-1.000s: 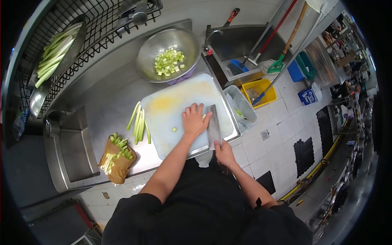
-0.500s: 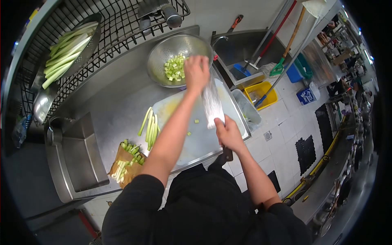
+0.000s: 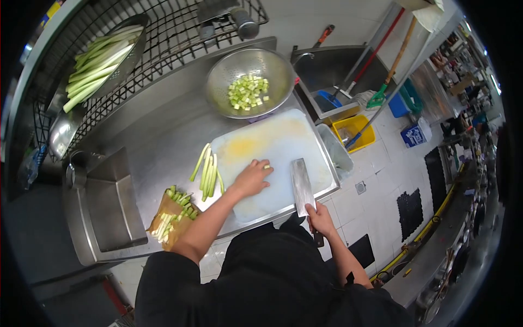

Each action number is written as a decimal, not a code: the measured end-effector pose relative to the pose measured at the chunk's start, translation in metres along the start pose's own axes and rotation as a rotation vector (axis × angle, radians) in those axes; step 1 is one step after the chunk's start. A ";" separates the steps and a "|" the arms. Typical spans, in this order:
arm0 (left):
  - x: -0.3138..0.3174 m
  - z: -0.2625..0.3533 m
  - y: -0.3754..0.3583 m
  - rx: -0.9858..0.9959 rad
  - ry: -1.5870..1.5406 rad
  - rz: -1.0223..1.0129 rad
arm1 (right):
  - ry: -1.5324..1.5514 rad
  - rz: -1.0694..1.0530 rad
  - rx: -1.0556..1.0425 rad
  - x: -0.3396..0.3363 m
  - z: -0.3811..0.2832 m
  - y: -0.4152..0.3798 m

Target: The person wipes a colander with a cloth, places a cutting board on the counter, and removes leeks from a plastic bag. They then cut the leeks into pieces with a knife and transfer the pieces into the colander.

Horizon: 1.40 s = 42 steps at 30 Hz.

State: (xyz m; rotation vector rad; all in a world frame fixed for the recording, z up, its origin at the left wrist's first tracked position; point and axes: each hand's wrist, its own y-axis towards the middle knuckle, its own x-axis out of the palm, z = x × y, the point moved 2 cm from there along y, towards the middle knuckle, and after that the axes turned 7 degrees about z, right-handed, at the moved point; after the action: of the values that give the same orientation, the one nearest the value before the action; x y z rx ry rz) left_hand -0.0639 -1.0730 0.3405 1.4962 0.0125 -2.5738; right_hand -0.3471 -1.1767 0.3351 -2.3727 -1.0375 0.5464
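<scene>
My left hand (image 3: 253,179) rests over the white cutting board (image 3: 283,136), fingertips closed around a small diced piece of pale green stalk (image 3: 266,167). In my right hand (image 3: 321,219) is a cleaver (image 3: 302,186), gripped by its dark handle, its broad blade over the board's right part. Beyond the board, a perforated metal colander (image 3: 218,92) holds diced green pieces (image 3: 248,91). Several trimmed long stalks (image 3: 208,171) lie at the board's left edge. Nearer me, a brown paper bag (image 3: 169,210) has cut green and whitish pieces on it.
At left is a steel sink (image 3: 111,207). A wire rack (image 3: 169,32) above the counter carries another colander of long stalks (image 3: 101,68). On the right stand a grey bin (image 3: 333,150), a yellow bucket (image 3: 368,139) and a second sink (image 3: 327,65) with long-handled cleaning tools.
My left hand has come back from the colander to the board and closed on a small piece there. The cleaver has moved from beside the colander toward me, over the board's near right part.
</scene>
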 end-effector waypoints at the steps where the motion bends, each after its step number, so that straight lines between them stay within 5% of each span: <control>1: 0.007 0.000 -0.011 -0.073 -0.032 0.021 | 0.011 -0.008 0.001 0.004 0.008 0.002; 4: 0.028 0.002 -0.036 -0.195 -0.029 0.064 | -0.027 -0.032 -0.041 0.014 0.011 0.003; 7: 0.034 0.003 -0.029 -0.273 -0.151 0.318 | -0.109 -0.006 -0.062 0.016 0.005 0.006; 9: -0.018 0.014 0.006 -0.210 -0.141 0.523 | -0.147 -0.003 -0.068 0.011 -0.002 0.011; 11: -0.072 0.022 0.041 -0.240 -0.515 0.690 | -0.269 0.022 -0.124 0.007 -0.013 0.017; 15: -0.140 -0.007 0.056 -0.227 -0.350 0.826 | -0.634 0.117 -0.421 -0.002 -0.029 0.032; 16: -0.136 -0.040 0.049 -0.261 -0.090 0.799 | -0.763 0.142 -0.507 -0.003 -0.036 0.031; 18: -0.137 -0.065 0.020 -0.400 -0.086 0.757 | -0.848 0.200 -0.491 -0.001 -0.040 0.035; 20: -0.103 -0.119 -0.016 -0.724 0.238 0.459 | -0.930 0.222 -0.476 0.008 -0.042 0.039; 23: -0.036 -0.205 -0.081 -0.826 0.237 0.124 | -0.899 0.252 -0.588 0.020 -0.062 0.056; 24: -0.038 -0.190 -0.083 -0.845 0.215 -0.009 | -0.897 0.270 -0.630 0.026 -0.062 0.069; 25: -0.019 -0.207 -0.093 -0.816 0.177 0.197 | -0.892 0.310 -0.724 0.031 -0.060 0.083; 30: -0.044 -0.132 -0.085 -0.993 0.210 0.387 | -0.798 0.521 -0.984 0.045 -0.090 0.078; 32: -0.038 -0.145 -0.090 -1.066 0.210 0.417 | -0.116 0.198 -0.735 0.032 -0.150 0.045; 33: -0.029 -0.162 -0.096 -0.998 0.202 0.461 | -0.125 0.175 -0.745 0.027 -0.181 0.015; 35: -0.028 -0.164 -0.105 -0.962 0.192 0.522 | 0.354 0.188 -1.010 -0.004 -0.236 -0.064; 39: -0.047 -0.135 -0.092 -1.044 0.069 0.442 | 0.730 -0.481 -1.935 -0.063 -0.302 -0.196; 42: -0.039 -0.135 -0.091 -1.000 0.061 0.497 | 0.814 -0.850 -2.093 -0.072 -0.319 -0.243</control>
State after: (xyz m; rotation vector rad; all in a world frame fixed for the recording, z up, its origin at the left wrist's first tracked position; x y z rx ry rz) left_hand 0.0586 -0.9654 0.3002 0.9909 0.7137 -1.6719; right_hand -0.3592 -1.1755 0.7419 -2.0188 -2.2783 -2.6473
